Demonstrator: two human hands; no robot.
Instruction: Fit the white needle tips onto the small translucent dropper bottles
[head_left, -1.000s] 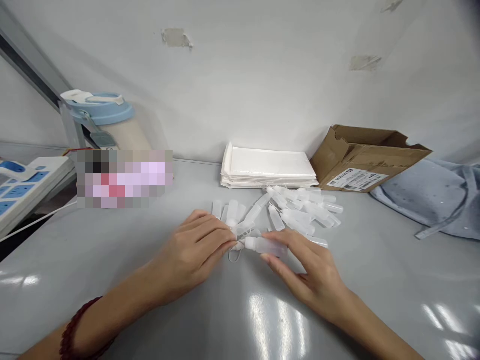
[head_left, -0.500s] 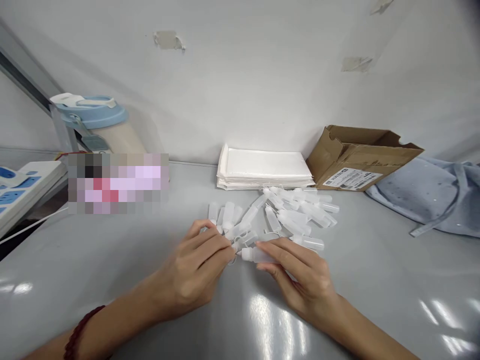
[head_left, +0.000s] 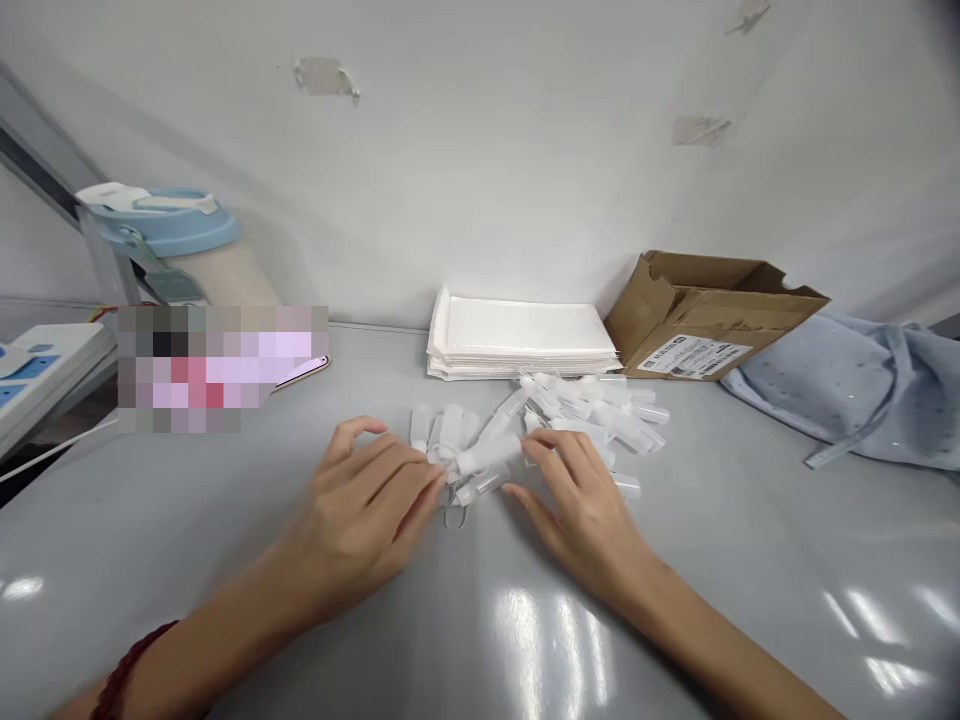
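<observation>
My left hand (head_left: 375, 500) has its thumb and fingers pressed together beside the caps of several small translucent squeeze bottles (head_left: 451, 428). What sits between its fingertips is hidden. One blurred squeeze bottle (head_left: 489, 455) lies tilted between my two hands, its cap end towards the left fingertips. My right hand (head_left: 581, 505) is at the base of that bottle, thumb and forefinger apart, the fingers near or touching its end. Just below lies a clear bottle (head_left: 482, 484), and a thin loop (head_left: 455, 517) hangs out by the left fingertips.
More squeeze bottles (head_left: 630, 425) are heaped behind my right hand. A stack of white padded envelopes (head_left: 525, 330) and an open cardboard box (head_left: 697, 310) stand against the wall. Blue cloth (head_left: 862, 390) lies right; a jug (head_left: 180, 240), phone (head_left: 304, 372) and power strip (head_left: 52, 370) are left.
The bottle in my right hand has moved up and left onto the other bottles, and the right fingers have spread. My left hand has shifted slightly left. The view has turned a little.
</observation>
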